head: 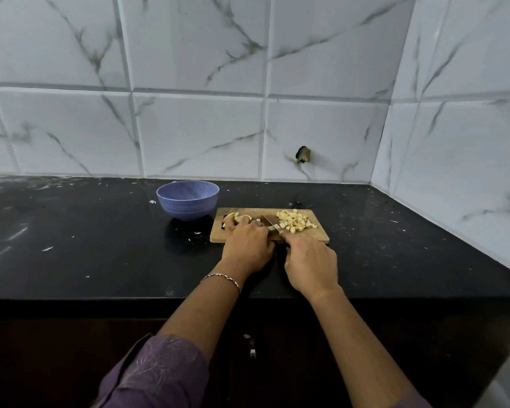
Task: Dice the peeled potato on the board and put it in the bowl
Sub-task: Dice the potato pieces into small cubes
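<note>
Head view showed the left hand [248, 245] curled over the uncut potato [238, 218], pinning it at the left end of the board [318, 236]. The right hand [311, 263] gripped the knife [270, 224] by its handle, the blade angled down onto the board between the potato and the dice [295, 221], which lay heaped on the right half. The bowl [188, 200] stood upright on the counter [100, 254], just left of the board.

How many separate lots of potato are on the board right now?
2. Uncut slices lie at the left end of the board under the left hand; a diced heap at its right end, beside the knife. More may be hidden under that hand.
</note>
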Demonstrator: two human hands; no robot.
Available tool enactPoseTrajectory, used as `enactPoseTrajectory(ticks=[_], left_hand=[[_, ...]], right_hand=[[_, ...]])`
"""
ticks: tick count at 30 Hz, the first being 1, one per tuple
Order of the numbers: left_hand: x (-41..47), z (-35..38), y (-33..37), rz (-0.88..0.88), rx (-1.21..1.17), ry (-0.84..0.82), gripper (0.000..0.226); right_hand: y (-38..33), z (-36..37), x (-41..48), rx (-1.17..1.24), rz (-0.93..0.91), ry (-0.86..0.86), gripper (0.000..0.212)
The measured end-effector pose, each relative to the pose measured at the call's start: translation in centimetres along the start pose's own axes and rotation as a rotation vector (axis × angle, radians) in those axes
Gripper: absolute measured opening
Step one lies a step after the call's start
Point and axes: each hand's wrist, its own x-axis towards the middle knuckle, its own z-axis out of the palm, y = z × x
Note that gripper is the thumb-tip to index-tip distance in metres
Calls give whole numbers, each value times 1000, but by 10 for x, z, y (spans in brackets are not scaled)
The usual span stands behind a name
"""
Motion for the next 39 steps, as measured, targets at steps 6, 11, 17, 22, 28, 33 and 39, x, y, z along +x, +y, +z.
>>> enactPoseTrajectory(ticks=[6,11,17,22,28,33,39], left_hand=[[2,1,0,12,-13,-30,38],[2,0,1,23,-20,-42,38],[1,-1,0,32,-16,-34,37],[2,-1,1,28,-6,-24,37],[10,4,-1,80,2,-79,47],[11,3,-4,-15,-122,3,37],[20,-1,-28,-352,-279,224,37]], right_hand=[[4,-1,0,33,27,44,38],[2,-3,-1,83,3,18,29],[0,-2,2,51,-22,-9,29],[0,-1,3,3,-16,-31,31],[5,1,5,43,63,28,32],[6,-2,5,129,60,55,36],[3,-3,3,125,27,2,32]])
